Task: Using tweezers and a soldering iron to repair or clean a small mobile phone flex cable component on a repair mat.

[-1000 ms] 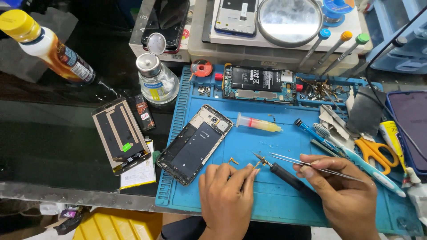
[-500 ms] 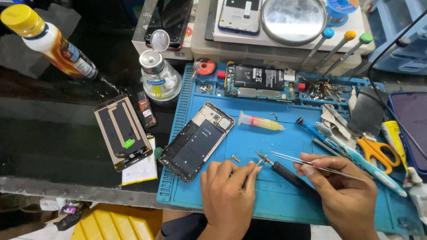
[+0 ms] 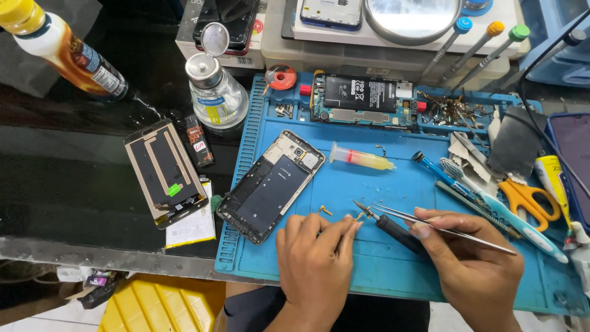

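My left hand point(image 3: 316, 261) rests on the blue work mat point(image 3: 369, 184) and pinches a tiny gold part point(image 3: 358, 216) at its fingertips. My right hand point(image 3: 473, 264) holds steel tweezers point(image 3: 405, 216) whose tips reach toward that part, and a black-handled tool point(image 3: 396, 232) lies under its fingers. Another small gold part point(image 3: 324, 211) lies on the mat beside my left hand. An opened phone frame point(image 3: 271, 184) lies to the left of my hands. A syringe of yellowish paste point(image 3: 361, 158) lies just beyond them.
A circuit board with battery point(image 3: 369, 98) sits at the mat's far edge, loose screws point(image 3: 448, 110) beside it. A phone back panel point(image 3: 165, 172), glass dispenser bottle point(image 3: 215, 92) and orange bottle point(image 3: 61, 49) stand left. Orange scissors point(image 3: 528, 197), a toothbrush point(image 3: 498, 206) and screwdrivers point(image 3: 473, 49) lie right.
Both hands stay in nearly the same place. The tweezers' tips have edged closer to the small part at my left fingertips.
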